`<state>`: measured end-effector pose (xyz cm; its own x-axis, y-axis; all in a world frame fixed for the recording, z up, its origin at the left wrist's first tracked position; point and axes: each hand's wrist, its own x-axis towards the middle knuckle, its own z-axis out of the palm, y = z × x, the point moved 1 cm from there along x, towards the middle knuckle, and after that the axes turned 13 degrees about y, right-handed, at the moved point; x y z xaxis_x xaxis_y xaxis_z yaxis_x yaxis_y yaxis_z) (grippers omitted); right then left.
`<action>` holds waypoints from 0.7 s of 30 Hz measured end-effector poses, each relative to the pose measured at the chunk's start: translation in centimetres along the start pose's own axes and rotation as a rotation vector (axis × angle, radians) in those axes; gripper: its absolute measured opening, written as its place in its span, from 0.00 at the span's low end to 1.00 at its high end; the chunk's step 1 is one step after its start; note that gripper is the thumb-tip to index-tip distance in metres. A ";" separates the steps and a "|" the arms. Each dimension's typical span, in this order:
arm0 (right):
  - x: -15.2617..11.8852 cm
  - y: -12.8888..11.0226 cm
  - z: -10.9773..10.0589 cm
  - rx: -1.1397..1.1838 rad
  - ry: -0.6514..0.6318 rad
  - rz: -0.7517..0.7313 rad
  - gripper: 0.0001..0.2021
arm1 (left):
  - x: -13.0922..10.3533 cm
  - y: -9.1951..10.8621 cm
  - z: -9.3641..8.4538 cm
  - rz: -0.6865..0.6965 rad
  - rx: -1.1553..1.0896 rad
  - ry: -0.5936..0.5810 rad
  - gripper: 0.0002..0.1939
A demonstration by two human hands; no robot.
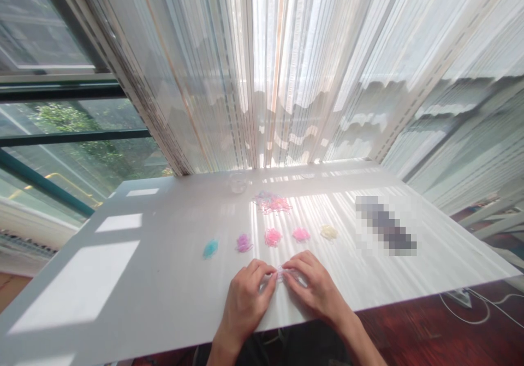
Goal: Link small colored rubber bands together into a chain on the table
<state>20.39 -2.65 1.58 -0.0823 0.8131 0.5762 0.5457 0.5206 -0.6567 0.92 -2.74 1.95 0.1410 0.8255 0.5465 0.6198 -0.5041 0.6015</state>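
A small heap of pale, whitish rubber bands (pixel 280 273) lies near the front edge of the table, between my two hands. My left hand (pixel 249 295) has its thumb and fingertips pinched at the heap's left side. From the right, my right hand (pixel 313 283) pinches at the same heap with bent fingers. Beyond them, in a row, are piles of what look like thin rubber bands: turquoise (pixel 210 248), purple (pixel 244 243), bright pink (pixel 273 237), lighter pink (pixel 301 234) and pale yellow (pixel 328 232). A larger mixed-colour pile (pixel 273 202) sits farther back.
The white table (pixel 172 278) carries a clear round container (pixel 238 183) toward the back and a pixelated dark object (pixel 387 225) at the right. A sheer striped curtain (pixel 213 82) hangs behind it. White cables (pixel 483 306) lie on the floor at right.
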 end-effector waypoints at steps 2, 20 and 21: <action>0.0 0.0 0.0 0.009 0.001 0.000 0.06 | 0.0 0.1 -0.1 -0.005 -0.002 -0.004 0.09; -0.1 0.1 0.0 -0.029 0.009 0.079 0.06 | -0.2 -0.5 0.1 -0.062 -0.016 0.046 0.07; -0.2 0.1 0.0 -0.031 0.007 0.082 0.06 | -0.2 -0.6 0.2 -0.068 -0.018 0.058 0.06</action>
<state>20.47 -2.77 1.39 -0.0298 0.8509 0.5245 0.5761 0.4434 -0.6866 0.67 -2.58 1.40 0.0540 0.8419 0.5369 0.6124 -0.4526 0.6481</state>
